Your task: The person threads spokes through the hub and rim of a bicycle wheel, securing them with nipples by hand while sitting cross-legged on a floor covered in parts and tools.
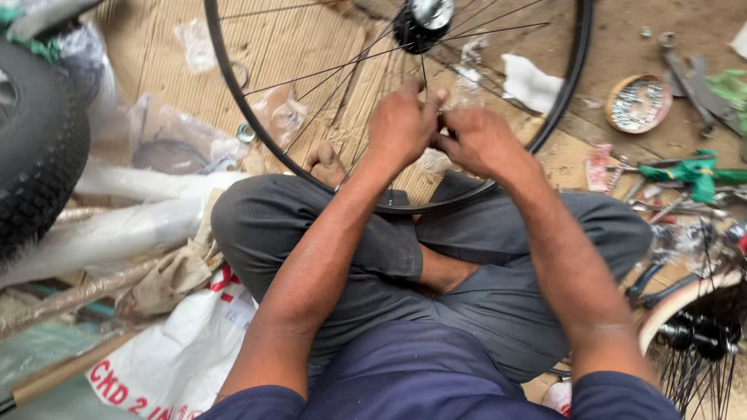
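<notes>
Hands together over crossed legs, left hand and right hand pinching one spoke of bicycle wheel.

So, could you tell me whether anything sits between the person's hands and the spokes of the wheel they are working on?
Nothing visible does: the left hand and right hand are already among the spokes, inside the black rim, just below the hub.

White sack with red print by left knee; small pink packet (right, among tools)
</notes>
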